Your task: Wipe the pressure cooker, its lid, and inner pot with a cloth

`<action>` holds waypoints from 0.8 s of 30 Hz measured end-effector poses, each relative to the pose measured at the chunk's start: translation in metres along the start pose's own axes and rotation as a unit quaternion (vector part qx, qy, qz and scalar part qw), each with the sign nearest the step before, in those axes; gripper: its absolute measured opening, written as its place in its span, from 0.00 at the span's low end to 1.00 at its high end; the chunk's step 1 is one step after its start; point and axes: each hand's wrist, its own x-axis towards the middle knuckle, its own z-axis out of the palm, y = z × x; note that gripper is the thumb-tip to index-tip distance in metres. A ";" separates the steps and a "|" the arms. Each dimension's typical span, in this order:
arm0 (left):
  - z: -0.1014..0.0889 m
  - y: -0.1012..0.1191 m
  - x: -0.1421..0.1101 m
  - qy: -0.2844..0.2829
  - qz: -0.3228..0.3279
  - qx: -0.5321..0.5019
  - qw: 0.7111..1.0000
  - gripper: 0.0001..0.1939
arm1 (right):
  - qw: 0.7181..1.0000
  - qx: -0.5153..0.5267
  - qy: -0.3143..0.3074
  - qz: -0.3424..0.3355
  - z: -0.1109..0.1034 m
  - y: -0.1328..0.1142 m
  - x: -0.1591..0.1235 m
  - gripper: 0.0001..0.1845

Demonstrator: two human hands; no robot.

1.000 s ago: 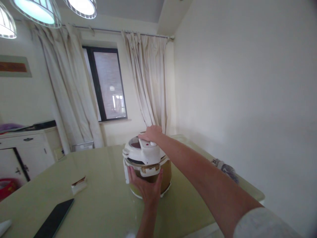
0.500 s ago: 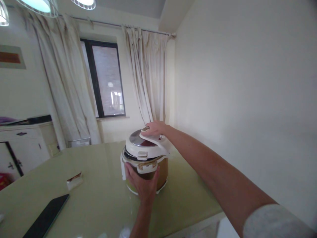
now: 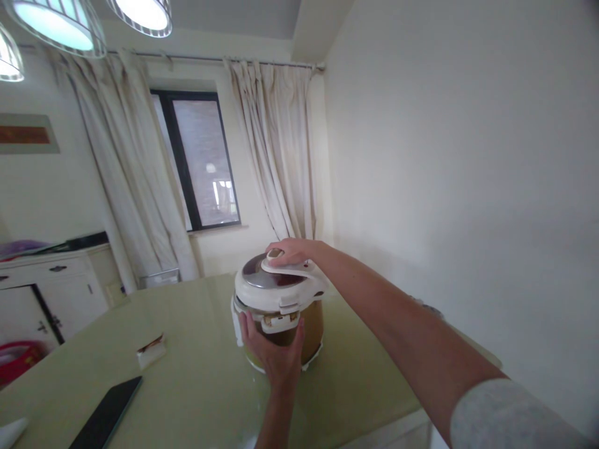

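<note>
An electric pressure cooker (image 3: 314, 327) with a gold-brown body and white trim stands on the table. Its white lid (image 3: 255, 296), with a shiny metal disc on top, rests over the body, and the lid's front tab sits a little to the right of the body's front bracket. My right hand (image 3: 292, 251) is closed round the curved lid handle from above. Lower down, my left hand (image 3: 276, 358) braces the front of the body, thumb on the right and fingers on the left of the bracket. The cooker's back is hidden.
On the green-topped table (image 3: 196, 380) lie a dark flat phone or tablet (image 3: 107, 411) and a small white packet (image 3: 151, 352) to the left. A white cabinet (image 3: 70, 287) and a red basin (image 3: 21, 362) are beyond the left edge. A bare wall (image 3: 444, 187) rises on the right.
The lid has turned, its front tab shifting right relative to the body's bracket, and the dark gap under it has narrowed. Both hands keep their hold. The camera view has shifted slightly.
</note>
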 end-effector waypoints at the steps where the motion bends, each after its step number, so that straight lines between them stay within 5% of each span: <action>1: 0.000 0.001 0.000 -0.001 -0.002 -0.003 1.000 0.62 | 1.000 -0.003 0.000 -0.003 0.001 0.001 0.002 0.35; 16: -0.007 0.006 0.000 -0.029 -0.018 0.002 0.999 0.59 | 0.992 -0.021 0.043 0.119 0.020 -0.036 0.000 0.43; 20: -0.010 0.011 0.005 -0.031 0.015 0.027 0.999 0.60 | 0.986 -0.027 0.020 0.165 0.014 -0.048 0.007 0.52; 24: -0.011 0.018 0.024 -0.063 0.072 0.041 0.995 0.52 | 0.977 -0.055 0.050 0.200 0.023 -0.056 0.017 0.46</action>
